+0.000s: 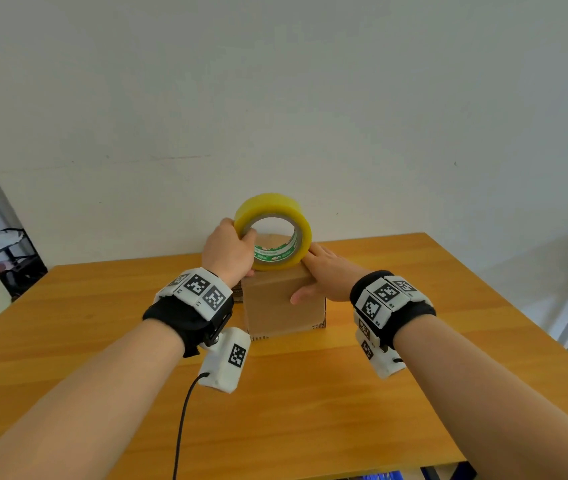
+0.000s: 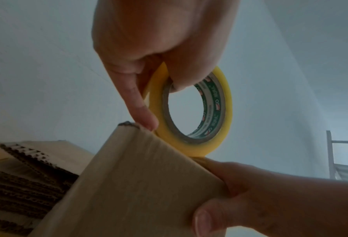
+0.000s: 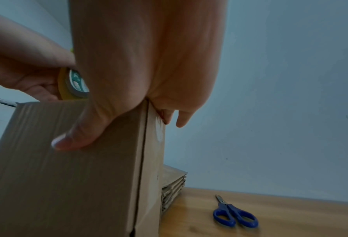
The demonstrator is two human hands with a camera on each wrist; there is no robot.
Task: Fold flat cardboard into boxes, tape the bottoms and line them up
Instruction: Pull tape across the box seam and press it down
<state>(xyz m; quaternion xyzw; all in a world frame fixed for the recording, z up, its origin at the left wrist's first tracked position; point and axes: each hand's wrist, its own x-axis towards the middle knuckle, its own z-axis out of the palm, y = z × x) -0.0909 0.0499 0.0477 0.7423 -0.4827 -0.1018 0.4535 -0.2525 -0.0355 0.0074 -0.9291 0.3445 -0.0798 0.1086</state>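
Observation:
A brown cardboard box (image 1: 282, 306) stands upright at the middle of the wooden table (image 1: 414, 393). On its top sits a yellow tape roll (image 1: 270, 202) on edge, with green print inside the core. My left hand (image 1: 229, 250) grips the roll from the left, thumb inside the core (image 2: 181, 83) and a finger along the outer side down to the box edge. My right hand (image 1: 324, 277) clasps the box's top right edge, thumb on the near face (image 3: 77, 137), fingers over the top. The box's top face is mostly hidden by roll and hands.
A stack of flat cardboard (image 3: 173, 184) lies behind the box, its corrugated edges (image 2: 17, 184) showing on the left too. Blue-handled scissors (image 3: 234, 214) lie on the table to the right of the box. A white wall rises behind the table; a cable (image 1: 182, 420) trails from my left wrist.

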